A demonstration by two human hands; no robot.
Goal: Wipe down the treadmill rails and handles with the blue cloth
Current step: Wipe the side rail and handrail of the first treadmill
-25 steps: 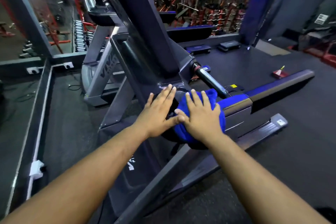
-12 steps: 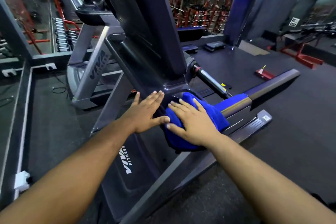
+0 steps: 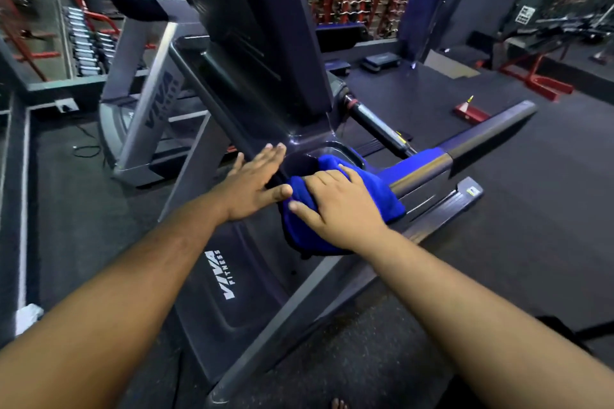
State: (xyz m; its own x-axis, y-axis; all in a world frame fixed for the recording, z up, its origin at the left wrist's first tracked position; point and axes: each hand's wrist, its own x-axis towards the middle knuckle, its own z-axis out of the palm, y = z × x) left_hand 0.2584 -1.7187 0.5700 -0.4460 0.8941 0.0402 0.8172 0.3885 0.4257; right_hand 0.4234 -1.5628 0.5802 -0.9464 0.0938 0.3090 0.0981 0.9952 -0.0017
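A blue cloth lies bunched over the joint where the treadmill's dark upright column meets its blue and grey side rail. My right hand lies flat on top of the cloth and presses it onto the joint, fingers spread and pointing left. Just to its left, my left hand rests flat on the dark housing at the column's foot, fingers straight, thumb nearly touching the cloth. The black motor cover with a white logo sits below both hands.
A chrome strut runs behind the joint. A second grey treadmill stands to the left. A red floor piece and a red frame sit on the dark floor to the right. Weight racks line the back.
My right hand has slid the cloth leftward and a little toward me over the joint. My left hand stays flat on the housing, and the view has tilted.
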